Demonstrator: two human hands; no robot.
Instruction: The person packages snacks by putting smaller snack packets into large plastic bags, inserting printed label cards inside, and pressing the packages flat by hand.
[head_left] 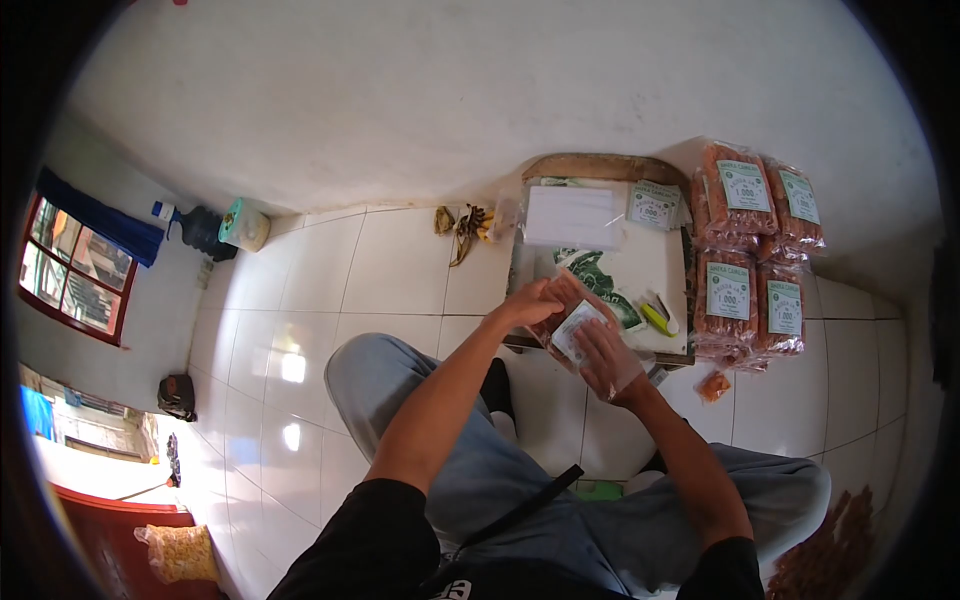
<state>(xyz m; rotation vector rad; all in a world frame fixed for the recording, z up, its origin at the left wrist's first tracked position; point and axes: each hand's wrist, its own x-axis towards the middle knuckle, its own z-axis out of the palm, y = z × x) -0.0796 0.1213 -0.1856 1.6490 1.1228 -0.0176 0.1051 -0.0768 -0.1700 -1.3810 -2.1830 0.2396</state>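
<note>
A clear plastic packet of reddish-brown snacks [572, 290] is tilted over the near edge of a low table. My left hand [528, 304] grips the packet's upper left side, its fingers curled around the edge. On the packet's face is a white and green printed label [572, 334]. My right hand [604, 358] lies flat over the label's right part with its fingers stretched out. Part of the label is hidden beneath those fingers. Clear plastic shows beside my right wrist.
The low table [640, 280] bears a stack of printed labels [655, 204], white sheets [572, 216] and a yellow-green cutter [657, 318]. Filled snack packets [740, 190] are piled to its right. A small packet [713, 387] lies on the floor. Bananas [486, 222] lie left of the table.
</note>
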